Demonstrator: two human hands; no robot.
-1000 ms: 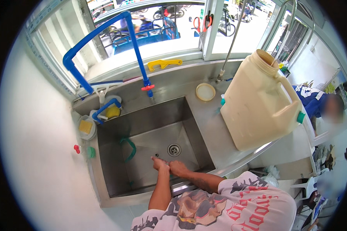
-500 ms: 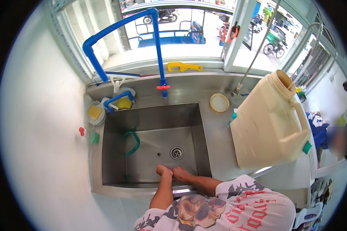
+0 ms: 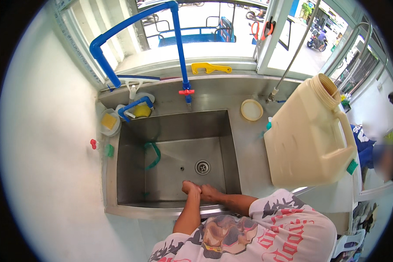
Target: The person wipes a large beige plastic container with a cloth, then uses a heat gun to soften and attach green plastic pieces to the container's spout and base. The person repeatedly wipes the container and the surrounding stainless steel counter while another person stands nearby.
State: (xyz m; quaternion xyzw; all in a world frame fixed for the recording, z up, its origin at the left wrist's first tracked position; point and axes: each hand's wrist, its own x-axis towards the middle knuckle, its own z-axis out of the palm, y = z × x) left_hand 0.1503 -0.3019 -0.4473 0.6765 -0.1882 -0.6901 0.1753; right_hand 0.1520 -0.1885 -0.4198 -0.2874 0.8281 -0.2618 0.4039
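Note:
Over the front part of the steel sink (image 3: 170,203), my two hands meet, pressed together. My left hand (image 3: 190,187) is curled closed, and its fingers are mostly hidden. Touching it from the right, my right hand (image 3: 210,193) is closed too. Whatever lies between them, if anything, is too small or hidden to make out. Just beyond my hands is the round drain (image 3: 202,167) in the sink floor. A green strip (image 3: 155,157), curved like a loop, lies in the sink's left part.
A large beige jug (image 3: 303,135), uncapped, stands right of the sink near a round lid (image 3: 251,110). Behind the sink rises a blue pipe (image 3: 180,48) with a red valve (image 3: 186,92). A yellow wrench (image 3: 211,68) lies on the sill. Sponges sit back left, in a bowl (image 3: 109,122).
My hands stay together, with the right hand now slightly further over the left. The whole view has shifted a little. Outside the window, motorcycles have moved.

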